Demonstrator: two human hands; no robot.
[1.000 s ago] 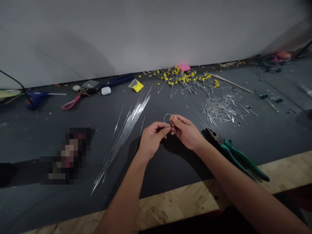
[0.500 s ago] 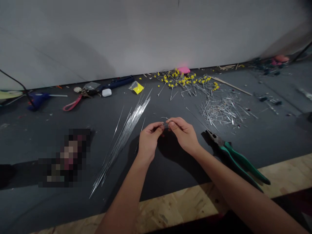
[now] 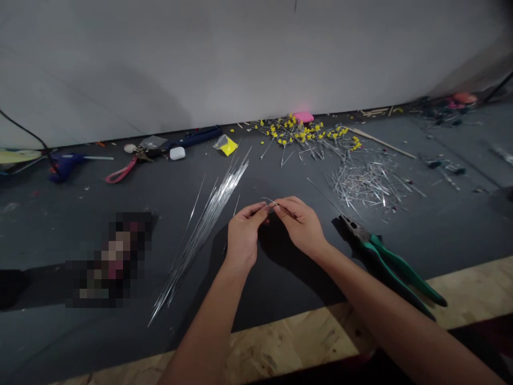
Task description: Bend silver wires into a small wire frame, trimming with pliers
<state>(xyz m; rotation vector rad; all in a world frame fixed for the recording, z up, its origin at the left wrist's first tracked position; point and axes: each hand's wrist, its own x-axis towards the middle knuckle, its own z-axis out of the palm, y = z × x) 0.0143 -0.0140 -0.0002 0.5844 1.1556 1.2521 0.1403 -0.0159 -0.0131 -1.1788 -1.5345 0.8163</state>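
Both my hands meet above the dark tabletop, fingertips nearly touching, with a thin bent wire point(image 3: 267, 199) between them. My left hand point(image 3: 245, 227) pinches the wire between thumb and forefinger. From the other side my right hand point(image 3: 300, 220) is closed on it too, thumb on top. The wire's thin free end curves out above the fingertips; the rest is hidden by the fingers. Left of my hands lies a bundle of long straight wires point(image 3: 212, 208). To the right rest pliers point(image 3: 385, 256) with green and black handles, jaws toward the wall.
A heap of short cut wires point(image 3: 363, 184) lies beyond the pliers. Behind it are wires with yellow tips point(image 3: 294, 131) and a pink lump point(image 3: 303, 117). A yellow packet point(image 3: 227, 145), white case point(image 3: 177, 153), keys with a pink strap point(image 3: 122, 172) and blue glue gun point(image 3: 68, 164) line the wall.
My right hand has shifted slightly left, bringing its fingertips closer to my left ones. The wire's curved free end now points further left. The view has moved a little.
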